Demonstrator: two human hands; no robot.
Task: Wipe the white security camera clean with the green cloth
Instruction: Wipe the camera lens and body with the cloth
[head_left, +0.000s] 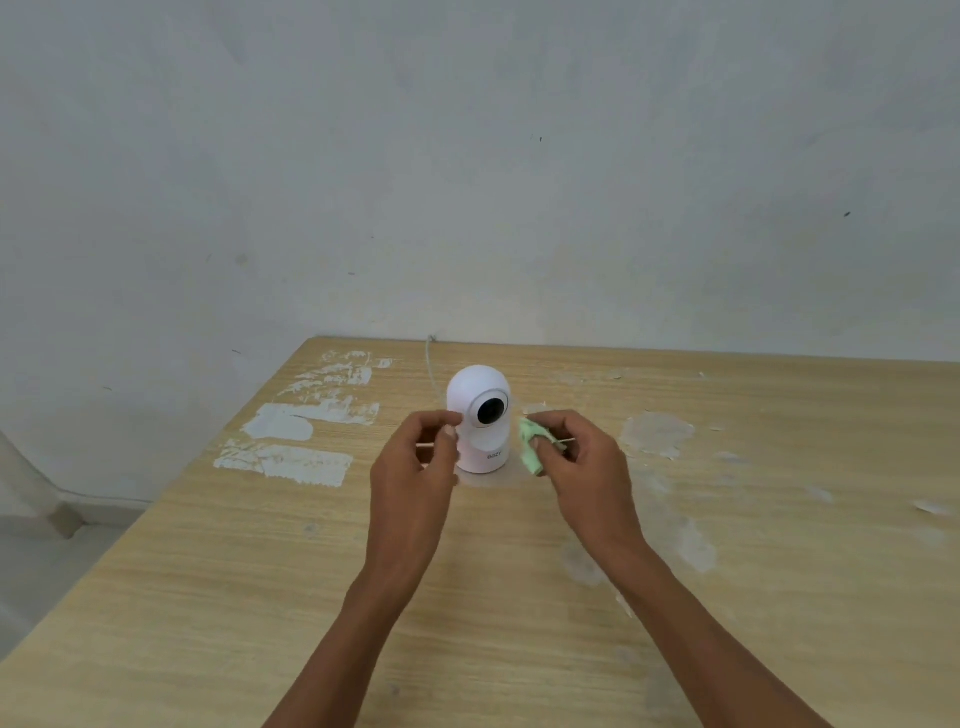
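A white security camera (480, 415) with a dark round lens stands upright on the wooden table (260, 571), a thin cable running from behind it to the far edge. My left hand (415, 467) touches the camera's left side with its fingertips. My right hand (587, 467) is just right of the camera and pinches a small crumpled green cloth (530, 447), which hangs a little apart from the camera's body. A thin stick shows between the right hand's fingers.
Patches of white paint (291, 457) mark the table left of the camera, and worn pale spots (657, 434) lie to the right. A plain wall stands behind the table's far edge. The table's left edge drops to the floor.
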